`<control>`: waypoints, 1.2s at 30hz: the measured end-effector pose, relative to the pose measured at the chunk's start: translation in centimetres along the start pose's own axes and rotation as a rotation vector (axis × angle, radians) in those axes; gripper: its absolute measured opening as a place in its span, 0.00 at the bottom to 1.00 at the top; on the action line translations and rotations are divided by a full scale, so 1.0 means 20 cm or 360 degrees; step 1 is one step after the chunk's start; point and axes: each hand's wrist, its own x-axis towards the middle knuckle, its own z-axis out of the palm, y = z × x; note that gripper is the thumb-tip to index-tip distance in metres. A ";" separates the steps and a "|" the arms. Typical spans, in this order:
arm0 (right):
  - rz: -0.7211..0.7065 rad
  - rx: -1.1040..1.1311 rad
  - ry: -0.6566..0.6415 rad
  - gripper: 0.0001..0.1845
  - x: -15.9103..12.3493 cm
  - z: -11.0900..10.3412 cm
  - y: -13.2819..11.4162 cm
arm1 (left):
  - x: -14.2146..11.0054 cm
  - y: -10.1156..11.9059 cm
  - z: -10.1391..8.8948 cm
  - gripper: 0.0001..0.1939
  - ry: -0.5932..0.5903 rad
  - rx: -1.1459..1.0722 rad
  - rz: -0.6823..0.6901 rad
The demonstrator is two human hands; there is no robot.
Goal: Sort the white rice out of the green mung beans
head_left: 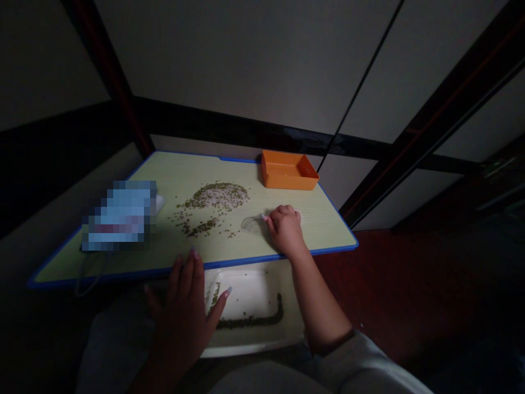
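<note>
Ahead of the right grip there is room to pass before the orange tray stands in the way. Just left of that grip, a transparent round piece blocks the path, and scattered green beans lie beyond it. The left grip reaches the blue edge of the tabletop, with a white tray directly beside it on the right.

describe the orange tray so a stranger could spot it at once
Find the pale green board with the blue edge. At its far edge, right of the heap of small green beans, sits a rectangular tray, the only orange thing there.
</note>
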 end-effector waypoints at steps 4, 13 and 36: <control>-0.0029 0.0005 -0.0009 0.15 0.01 0.00 -0.01 | 0.00 0.00 0.00 0.38 -0.0009 0.0014 0.0009; -0.0087 0.0027 -0.0023 0.15 0.00 0.00 -0.03 | 0.00 0.00 0.00 0.38 0.0006 0.0024 0.0020; -0.0142 -0.0001 -0.0059 0.15 0.01 -0.02 -0.05 | 0.00 0.00 0.00 0.38 -0.0006 0.0026 0.0023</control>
